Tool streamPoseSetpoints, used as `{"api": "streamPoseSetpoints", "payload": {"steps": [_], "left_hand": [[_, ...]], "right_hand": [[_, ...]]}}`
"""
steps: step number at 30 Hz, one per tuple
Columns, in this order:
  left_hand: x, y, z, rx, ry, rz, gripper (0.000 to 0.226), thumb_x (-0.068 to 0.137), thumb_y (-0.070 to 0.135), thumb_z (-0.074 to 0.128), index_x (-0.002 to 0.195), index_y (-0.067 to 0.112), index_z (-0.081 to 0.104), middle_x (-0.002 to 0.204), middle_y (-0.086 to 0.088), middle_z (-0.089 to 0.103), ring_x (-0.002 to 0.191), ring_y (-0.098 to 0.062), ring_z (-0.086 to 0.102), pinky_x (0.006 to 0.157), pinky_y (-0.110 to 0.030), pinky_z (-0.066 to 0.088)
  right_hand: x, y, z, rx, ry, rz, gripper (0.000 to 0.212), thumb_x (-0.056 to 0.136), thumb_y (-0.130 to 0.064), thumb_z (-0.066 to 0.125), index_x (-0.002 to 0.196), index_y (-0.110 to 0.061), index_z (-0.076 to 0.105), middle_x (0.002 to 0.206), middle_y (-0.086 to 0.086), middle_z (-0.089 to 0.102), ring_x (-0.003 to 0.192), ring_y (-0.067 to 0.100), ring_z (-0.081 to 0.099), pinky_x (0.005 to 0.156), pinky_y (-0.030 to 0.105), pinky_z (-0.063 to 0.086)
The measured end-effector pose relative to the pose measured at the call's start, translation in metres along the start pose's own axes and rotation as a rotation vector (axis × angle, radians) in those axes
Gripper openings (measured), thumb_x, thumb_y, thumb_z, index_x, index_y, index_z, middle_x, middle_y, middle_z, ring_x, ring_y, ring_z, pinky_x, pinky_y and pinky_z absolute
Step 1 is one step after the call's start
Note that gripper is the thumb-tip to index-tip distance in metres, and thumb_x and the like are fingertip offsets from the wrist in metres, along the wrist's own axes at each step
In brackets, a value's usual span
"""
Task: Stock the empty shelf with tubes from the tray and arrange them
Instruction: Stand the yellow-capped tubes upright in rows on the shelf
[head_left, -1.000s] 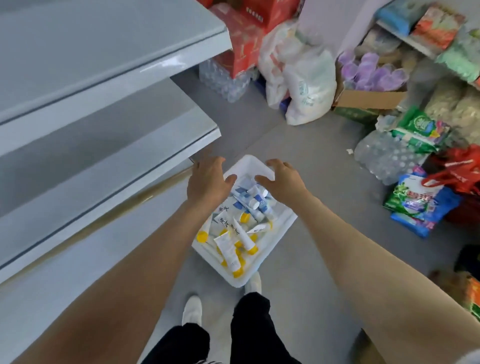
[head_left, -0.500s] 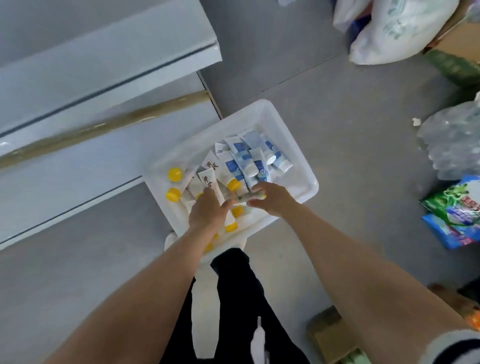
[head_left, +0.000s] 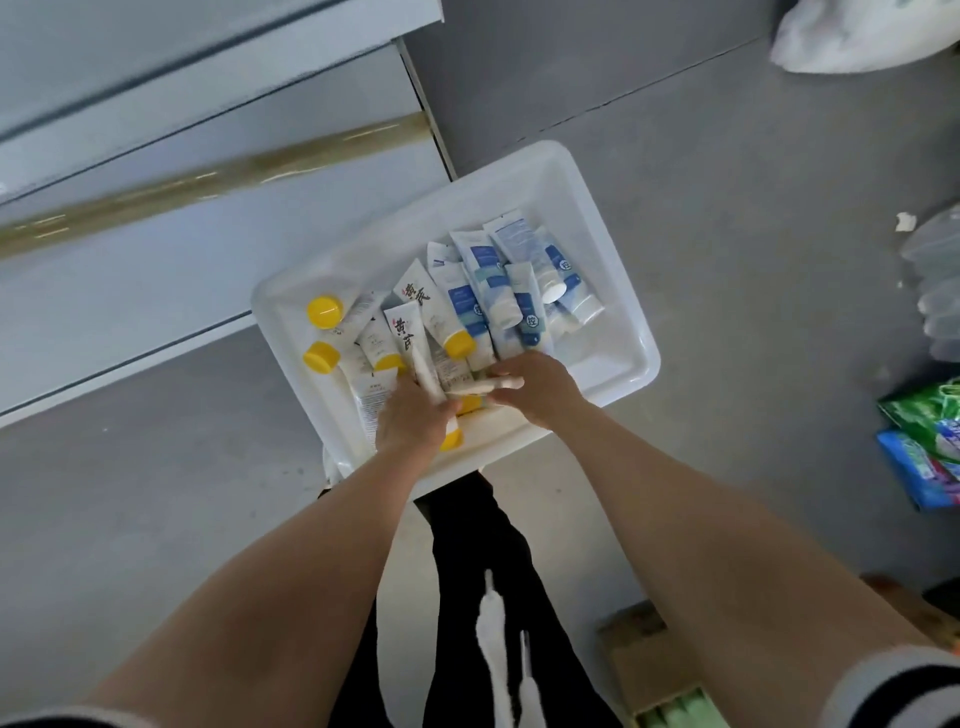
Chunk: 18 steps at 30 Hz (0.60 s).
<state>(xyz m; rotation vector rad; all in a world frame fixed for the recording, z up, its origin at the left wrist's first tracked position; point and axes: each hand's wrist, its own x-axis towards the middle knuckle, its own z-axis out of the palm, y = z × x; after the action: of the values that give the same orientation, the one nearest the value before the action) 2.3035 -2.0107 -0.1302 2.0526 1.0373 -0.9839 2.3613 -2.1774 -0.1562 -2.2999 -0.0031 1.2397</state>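
Now at pick-up step: tubes (head_left: 498, 296) heaped in white tray (head_left: 571, 171) on floor beside shelf (head_left: 156, 270). Left hand (head_left: 410, 421) curls round yellow-capped tube (head_left: 408, 338); right hand (head_left: 535, 387) pinches cream tube (head_left: 485, 387). Next move likely needs clean lift, then carry to shelf.

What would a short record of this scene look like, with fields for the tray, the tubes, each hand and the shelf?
tray: white tray on the grey floor, beside the shelf
tubes: yellow-capped tubes on its left side, blue-and-white tubes on its right, lying loose and overlapping
left: left hand grips a white lettered tube
right: right hand seems to pinch a pale tube lying crosswise
shelf state: no tubes visible on it
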Motion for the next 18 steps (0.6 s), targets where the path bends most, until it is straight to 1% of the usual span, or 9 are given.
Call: {"api": "streamPoseSetpoints", "payload": {"steps": [3, 6, 8, 9, 10, 12, 13, 15, 18], "left_hand": [[-0.002, -0.001, -0.007, -0.031, -0.033, 0.029, 0.057, 0.083, 0.042, 0.068, 0.126, 0.012, 0.046, 0.12, -0.013, 0.06, 0.112, -0.036, 0.056, 0.088, -0.038, 0.044], [-0.011, -0.002, -0.02, -0.162, -0.049, 0.08, 0.046, 0.084, 0.04, 0.069, 0.119, 0.016, 0.052, 0.116, -0.004, 0.064, 0.106, -0.031, 0.06, 0.086, -0.039, 0.049], [-0.021, -0.002, -0.035, -0.252, -0.017, 0.116, 0.04, 0.084, 0.039, 0.069, 0.116, 0.021, 0.054, 0.109, 0.003, 0.064, 0.101, -0.027, 0.062, 0.079, -0.034, 0.048], [-0.026, -0.002, -0.043, -0.29, -0.005, 0.132, 0.04, 0.084, 0.039, 0.068, 0.117, 0.022, 0.054, 0.11, 0.004, 0.064, 0.1, -0.026, 0.063, 0.08, -0.034, 0.049], [-0.031, -0.003, -0.051, -0.329, 0.0, 0.146, 0.041, 0.084, 0.039, 0.068, 0.119, 0.024, 0.055, 0.111, 0.002, 0.065, 0.099, -0.025, 0.063, 0.083, -0.036, 0.051], [-0.039, -0.007, -0.07, -0.4, -0.007, 0.168, 0.041, 0.084, 0.038, 0.069, 0.121, 0.026, 0.055, 0.111, -0.002, 0.067, 0.098, -0.025, 0.064, 0.087, -0.044, 0.054], [-0.043, -0.011, -0.08, -0.436, -0.015, 0.179, 0.038, 0.084, 0.037, 0.07, 0.118, 0.028, 0.055, 0.109, -0.002, 0.068, 0.098, -0.024, 0.065, 0.087, -0.046, 0.054], [-0.051, -0.019, -0.1, -0.514, -0.042, 0.199, 0.028, 0.085, 0.035, 0.069, 0.108, 0.033, 0.054, 0.105, -0.002, 0.069, 0.098, -0.024, 0.065, 0.086, -0.049, 0.055], [-0.067, -0.036, -0.133, -0.654, -0.1, 0.204, 0.024, 0.088, 0.029, 0.068, 0.107, 0.031, 0.054, 0.109, -0.005, 0.067, 0.105, -0.024, 0.063, 0.084, -0.051, 0.055]], "right_hand": [[-0.007, 0.0, -0.007, 0.153, 0.053, -0.013, 0.038, 0.083, -0.038, 0.075, 0.118, -0.024, 0.07, 0.122, 0.002, 0.062, 0.115, 0.018, 0.055, 0.088, 0.021, 0.033], [-0.019, -0.013, -0.026, 0.305, 0.073, 0.036, 0.037, 0.086, -0.043, 0.071, 0.117, -0.022, 0.071, 0.12, -0.003, 0.066, 0.111, 0.014, 0.058, 0.089, 0.025, 0.039], [-0.03, -0.026, -0.038, 0.396, 0.037, 0.028, 0.031, 0.09, -0.043, 0.067, 0.112, -0.022, 0.073, 0.11, -0.004, 0.071, 0.106, 0.015, 0.062, 0.089, 0.027, 0.045], [-0.036, -0.034, -0.042, 0.446, 0.016, 0.024, 0.028, 0.092, -0.042, 0.064, 0.108, -0.021, 0.073, 0.103, -0.003, 0.072, 0.101, 0.016, 0.062, 0.09, 0.029, 0.048], [-0.043, -0.043, -0.045, 0.507, -0.004, 0.025, 0.027, 0.095, -0.041, 0.061, 0.105, -0.018, 0.071, 0.101, 0.001, 0.072, 0.098, 0.018, 0.062, 0.091, 0.032, 0.051], [-0.056, -0.06, -0.048, 0.655, -0.055, 0.049, 0.031, 0.099, -0.039, 0.055, 0.115, -0.013, 0.064, 0.112, 0.007, 0.07, 0.106, 0.023, 0.064, 0.096, 0.041, 0.053], [-0.064, -0.07, -0.048, 0.716, -0.079, 0.06, 0.032, 0.1, -0.039, 0.053, 0.12, -0.016, 0.061, 0.116, 0.005, 0.07, 0.11, 0.023, 0.064, 0.092, 0.042, 0.055], [-0.078, -0.09, -0.044, 0.768, -0.092, 0.075, 0.03, 0.099, -0.043, 0.052, 0.121, -0.024, 0.059, 0.115, -0.001, 0.07, 0.109, 0.02, 0.065, 0.081, 0.039, 0.058], [-0.1, -0.123, -0.03, 0.754, -0.062, 0.097, 0.031, 0.097, -0.05, 0.051, 0.12, -0.03, 0.059, 0.112, -0.005, 0.07, 0.102, 0.017, 0.067, 0.085, 0.042, 0.057]]}}
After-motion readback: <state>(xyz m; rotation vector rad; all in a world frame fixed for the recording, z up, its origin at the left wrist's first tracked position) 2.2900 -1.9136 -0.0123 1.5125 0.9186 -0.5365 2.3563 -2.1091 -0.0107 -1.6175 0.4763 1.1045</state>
